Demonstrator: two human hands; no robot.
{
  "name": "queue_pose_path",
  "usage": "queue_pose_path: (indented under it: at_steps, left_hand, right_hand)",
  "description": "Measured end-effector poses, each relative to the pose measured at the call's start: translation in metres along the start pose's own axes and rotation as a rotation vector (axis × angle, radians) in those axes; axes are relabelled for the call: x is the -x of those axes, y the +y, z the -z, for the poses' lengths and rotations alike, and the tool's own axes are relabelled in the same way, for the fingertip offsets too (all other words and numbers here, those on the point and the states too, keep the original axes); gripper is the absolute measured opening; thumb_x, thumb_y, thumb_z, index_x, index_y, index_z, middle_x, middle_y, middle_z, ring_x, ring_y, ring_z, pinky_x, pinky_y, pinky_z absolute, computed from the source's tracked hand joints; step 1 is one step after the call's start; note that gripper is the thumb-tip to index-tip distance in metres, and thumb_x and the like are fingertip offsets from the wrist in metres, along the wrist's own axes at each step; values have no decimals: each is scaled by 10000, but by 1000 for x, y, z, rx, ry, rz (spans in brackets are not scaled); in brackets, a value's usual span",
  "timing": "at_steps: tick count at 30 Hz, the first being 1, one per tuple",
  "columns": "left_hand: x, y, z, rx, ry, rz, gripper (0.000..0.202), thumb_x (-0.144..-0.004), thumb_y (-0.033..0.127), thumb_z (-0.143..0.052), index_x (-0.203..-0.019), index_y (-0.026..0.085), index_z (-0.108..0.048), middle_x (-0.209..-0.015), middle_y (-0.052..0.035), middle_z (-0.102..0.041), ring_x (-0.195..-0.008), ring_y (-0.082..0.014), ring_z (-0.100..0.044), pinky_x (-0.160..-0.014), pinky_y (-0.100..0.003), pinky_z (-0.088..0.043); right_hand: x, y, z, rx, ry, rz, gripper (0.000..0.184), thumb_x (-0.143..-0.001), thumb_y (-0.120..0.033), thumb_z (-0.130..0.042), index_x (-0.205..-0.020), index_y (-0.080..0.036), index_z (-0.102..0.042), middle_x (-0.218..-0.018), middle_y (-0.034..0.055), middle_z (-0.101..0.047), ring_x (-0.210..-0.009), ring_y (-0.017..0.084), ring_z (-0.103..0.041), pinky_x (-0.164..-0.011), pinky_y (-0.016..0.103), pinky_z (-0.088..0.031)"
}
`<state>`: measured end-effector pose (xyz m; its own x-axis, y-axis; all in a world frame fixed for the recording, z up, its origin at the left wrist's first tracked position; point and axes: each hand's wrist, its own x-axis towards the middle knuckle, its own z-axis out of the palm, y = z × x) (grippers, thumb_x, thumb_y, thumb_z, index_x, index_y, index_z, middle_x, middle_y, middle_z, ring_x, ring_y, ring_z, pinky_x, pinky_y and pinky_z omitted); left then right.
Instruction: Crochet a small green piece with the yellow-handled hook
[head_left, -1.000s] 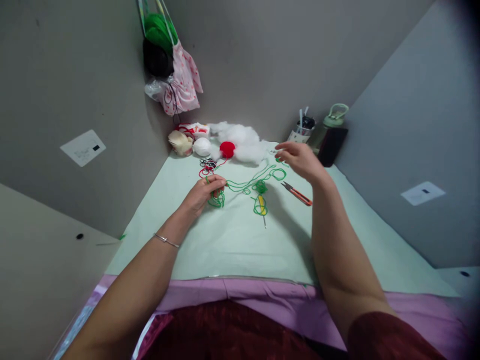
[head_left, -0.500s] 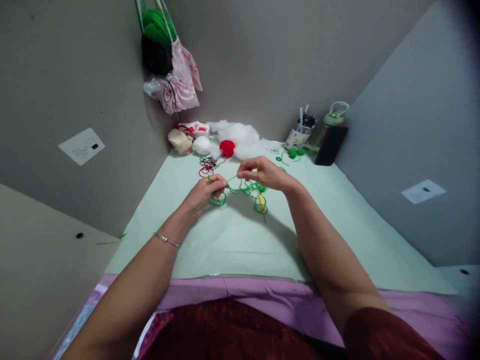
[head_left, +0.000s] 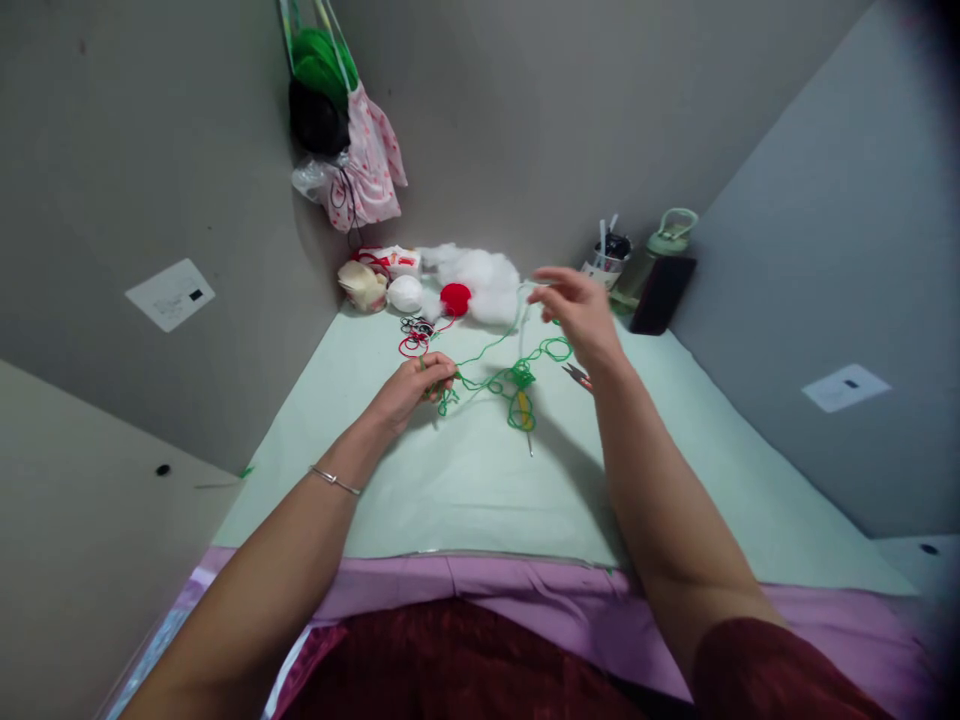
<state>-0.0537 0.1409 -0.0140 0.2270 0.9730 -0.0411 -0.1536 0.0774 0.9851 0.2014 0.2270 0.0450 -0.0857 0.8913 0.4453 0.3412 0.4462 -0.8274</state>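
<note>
1. Now the right hand [head_left: 583, 312] is raised to the right of the red ball [head_left: 455, 299]; half a second ago it was close beside the left hand [head_left: 409, 392], which lies nearer the person than that ball and slightly left.
2. Between them a green strand [head_left: 487, 349] runs much longer than it did, passing nearer than the red ball and then off to its right; the work seems to have gained a stretch of spread-out yarn.
3. The left hand's thumb and fingers are closed in a pinch on the green strand, with small loops showing beneath. The right hand's fingers are half curled, a gap showing between finger and thumb; blur leaves unclear whether they have the yarn.
4. Nearer than the red ball and to its right sits the green tangle [head_left: 521, 374], thin, soft yarn in loose curls around a denser knot.
5. Nearer still lies a slim hook [head_left: 523, 408], yellow-handled with a metal shaft, looped by yarn.
6. Pointed scissor blades [head_left: 576, 376], right of the red ball, show beside the forearm.
7. Fluffy white stuffing [head_left: 484, 283] billows behind the red ball and to its right; a smooth, rounded white ball [head_left: 406, 294] sits to its left.
</note>
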Motion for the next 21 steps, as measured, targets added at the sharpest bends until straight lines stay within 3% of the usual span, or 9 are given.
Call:
queue_pose_path:
  at_steps: [3,4,7,12,17,21]
  left_hand:
    - [0,0,0,1,-3,-7,240,-733,378,-786,-721,181,-649,-645,15,-597,-530,-88,-415,-532,-234,-308]
    - [0,0,0,2,-7,-7,237,-735,378,-786,-728,181,-655,-647,15,-600,-532,-89,-418,-535,-237,-313]
    - [0,0,2,7,-15,-9,242,-739,384,-791,-735,178,-665,-653,15,-604,-537,-89,-426,-540,-237,-321]
    - [0,2,3,30,-28,-4,264,-731,393,-815,-742,172,-671,-660,16,-616,-529,-76,-433,-534,-223,-330]
    - [0,1,1,49,-59,6,285,-732,407,-835,-835,156,-745,-763,-37,-715,-490,-65,-446,-497,-233,-331]
    - [-1,2,4,100,44,-46,276,-738,349,-806,-932,154,-780,-900,-63,-754,-455,-32,-361,-462,-238,-285]
  right_hand:
    - [17,-20,-31,19,-341,-1,247,-770,-356,-815,-969,-211,-816,-760,24,-741,-636,147,-535,-615,309,-441]
    - [23,-25,-39,71,-510,25,261,-798,-353,-785,-1010,-204,-820,-792,28,-743,-647,143,-539,-631,303,-433]
    - [33,-32,-54,218,-675,116,210,-855,-278,-697,-1003,-192,-817,-831,33,-740,-688,144,-567,-676,293,-409]
    - [33,-33,-51,247,-629,129,188,-883,-315,-661,-854,-176,-785,-737,24,-698,-681,154,-567,-677,298,-390]
    - [29,-43,-40,132,-463,75,153,-816,-310,-683,-776,-175,-745,-750,30,-692,-745,178,-579,-734,322,-427]
    - [27,-46,-38,94,-445,70,132,-777,-305,-694,-736,-182,-722,-785,32,-699,-755,179,-581,-749,335,-432]
